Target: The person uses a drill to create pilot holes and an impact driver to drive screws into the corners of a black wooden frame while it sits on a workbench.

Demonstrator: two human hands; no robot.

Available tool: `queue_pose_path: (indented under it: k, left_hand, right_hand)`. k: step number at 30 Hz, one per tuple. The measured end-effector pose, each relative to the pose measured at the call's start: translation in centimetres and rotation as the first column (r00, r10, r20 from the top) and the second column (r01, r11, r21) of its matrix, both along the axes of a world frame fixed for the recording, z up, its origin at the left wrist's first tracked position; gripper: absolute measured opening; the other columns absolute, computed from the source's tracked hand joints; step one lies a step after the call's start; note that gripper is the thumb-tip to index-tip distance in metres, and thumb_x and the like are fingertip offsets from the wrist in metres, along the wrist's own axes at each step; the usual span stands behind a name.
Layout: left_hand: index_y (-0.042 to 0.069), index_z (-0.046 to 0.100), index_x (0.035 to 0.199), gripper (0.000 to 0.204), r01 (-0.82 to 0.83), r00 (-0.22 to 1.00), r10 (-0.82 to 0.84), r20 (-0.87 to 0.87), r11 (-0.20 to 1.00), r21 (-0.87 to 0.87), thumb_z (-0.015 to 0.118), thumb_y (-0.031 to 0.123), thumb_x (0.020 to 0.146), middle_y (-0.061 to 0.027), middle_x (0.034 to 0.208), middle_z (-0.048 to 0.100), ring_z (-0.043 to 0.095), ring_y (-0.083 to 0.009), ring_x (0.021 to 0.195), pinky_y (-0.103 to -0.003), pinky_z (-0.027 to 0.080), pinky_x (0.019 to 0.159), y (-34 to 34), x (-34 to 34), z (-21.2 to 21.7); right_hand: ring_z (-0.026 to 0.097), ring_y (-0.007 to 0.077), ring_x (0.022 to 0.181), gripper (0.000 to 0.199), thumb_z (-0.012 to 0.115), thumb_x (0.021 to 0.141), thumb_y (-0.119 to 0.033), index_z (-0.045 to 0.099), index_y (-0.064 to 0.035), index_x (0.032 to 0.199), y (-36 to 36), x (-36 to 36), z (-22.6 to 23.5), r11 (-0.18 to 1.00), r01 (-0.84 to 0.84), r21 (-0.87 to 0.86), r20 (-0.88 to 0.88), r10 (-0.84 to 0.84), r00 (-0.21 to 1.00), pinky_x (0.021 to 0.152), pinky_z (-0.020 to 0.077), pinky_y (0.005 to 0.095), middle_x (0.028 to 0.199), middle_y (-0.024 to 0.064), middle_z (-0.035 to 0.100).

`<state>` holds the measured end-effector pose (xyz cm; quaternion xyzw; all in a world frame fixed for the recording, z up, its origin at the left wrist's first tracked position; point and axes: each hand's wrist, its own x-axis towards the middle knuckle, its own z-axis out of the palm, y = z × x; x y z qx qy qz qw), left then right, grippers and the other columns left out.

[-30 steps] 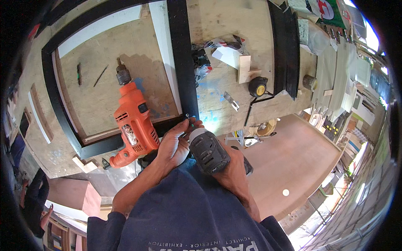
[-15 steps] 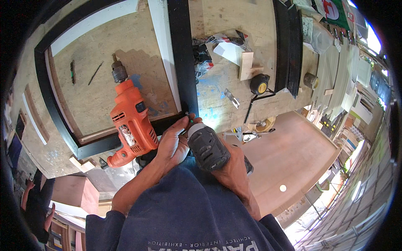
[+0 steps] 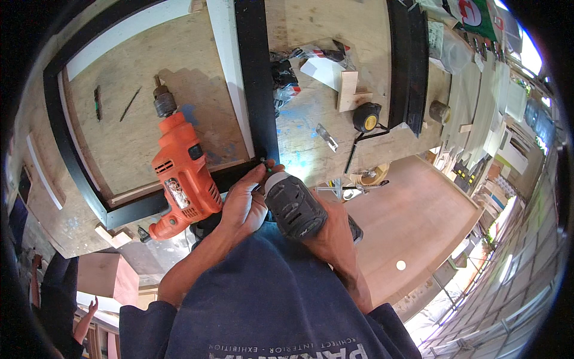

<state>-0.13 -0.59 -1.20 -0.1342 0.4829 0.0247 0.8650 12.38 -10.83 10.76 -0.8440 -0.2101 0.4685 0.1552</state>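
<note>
One black drill (image 3: 294,206) is gripped in the right hand (image 3: 335,234), the left hand (image 3: 242,208), hold unclear, beside a frame (image 3: 256,90)

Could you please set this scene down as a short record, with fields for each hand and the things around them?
Left hand: at the near right corner of the black frame, fingertips beside the nose of the black power tool; anything pinched is too small to identify
Right hand: gripping the black power tool
Orange drill: lying across the frame's near side, chuck within the opening
Tape measure: on the workbench, right of the frame
Background: another person, lower left
</note>
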Motion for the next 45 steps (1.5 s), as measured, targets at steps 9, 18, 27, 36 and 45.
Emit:
queue_pose_path:
  k: [9, 18, 27, 36, 45]
  left_hand:
    - [0.002, 0.066, 0.126, 0.031, -0.035, 0.997, 0.035, 0.065, 0.999, -0.007, 0.065, 0.021, 0.102, -0.0132, 0.122, 0.072, 0.069, -0.0209, 0.112, -0.036, 0.055, 0.100, -0.8, -0.7, -0.9]
    - [-0.001, 0.064, 0.125, 0.029, -0.022, 0.999, 0.021, 0.032, 1.000, 0.010, 0.056, 0.021, 0.107, -0.0149, 0.122, 0.070, 0.066, -0.0229, 0.115, -0.036, 0.050, 0.105, -0.6, -0.2, -0.2]
    - [-0.002, 0.063, 0.125, 0.030, -0.054, 0.998, 0.052, 0.035, 0.997, 0.056, 0.057, 0.019, 0.106, -0.0166, 0.124, 0.069, 0.064, -0.0236, 0.116, -0.036, 0.049, 0.106, -1.0, -0.1, -0.4]
    - [-0.006, 0.064, 0.124, 0.029, -0.073, 0.997, 0.071, 0.029, 0.993, 0.087, 0.058, 0.016, 0.105, -0.0201, 0.127, 0.069, 0.065, -0.0224, 0.118, -0.031, 0.050, 0.106, -1.2, -0.1, -0.4]
    - [-0.006, 0.065, 0.124, 0.029, -0.050, 0.999, 0.050, -0.004, 0.995, 0.085, 0.055, 0.013, 0.105, -0.0202, 0.125, 0.070, 0.066, -0.0220, 0.117, -0.032, 0.050, 0.105, -1.2, 0.1, -0.2]
  right_hand:
    - [0.067, 0.0460, 0.093, 0.039, 0.077, 0.077, -0.017, 0.065, -0.0060, 0.112, -0.7, 0.7, -0.6, 0.998, -0.047, 0.030, -0.020, 0.047, 0.999, 0.077, 0.0524, 0.0511, 0.097, 0.0235, 0.071]
    - [0.068, 0.0461, 0.090, 0.043, 0.078, 0.077, -0.016, 0.065, -0.0065, 0.117, -1.2, 0.6, -0.9, 0.999, -0.032, 0.043, -0.034, 0.033, 0.999, 0.076, 0.0526, 0.0496, 0.093, 0.0236, 0.070]
    - [0.067, 0.0458, 0.090, 0.049, 0.080, 0.071, -0.014, 0.064, -0.0043, 0.116, -1.7, 2.4, -1.8, 0.979, -0.130, 0.157, -0.051, 0.139, 0.989, 0.075, 0.0519, 0.0489, 0.092, 0.0225, 0.069]
    - [0.067, 0.0454, 0.088, 0.050, 0.081, 0.070, -0.014, 0.062, -0.0049, 0.115, -1.1, 3.3, -1.9, 0.968, -0.235, 0.084, -0.053, 0.240, 0.969, 0.074, 0.0514, 0.0502, 0.089, 0.0215, 0.069]
    - [0.068, 0.0442, 0.088, 0.048, 0.082, 0.070, -0.015, 0.061, -0.0070, 0.112, -0.1, 3.5, -1.4, 0.963, -0.254, 0.084, -0.032, 0.258, 0.966, 0.073, 0.0521, 0.0502, 0.090, 0.0198, 0.070]
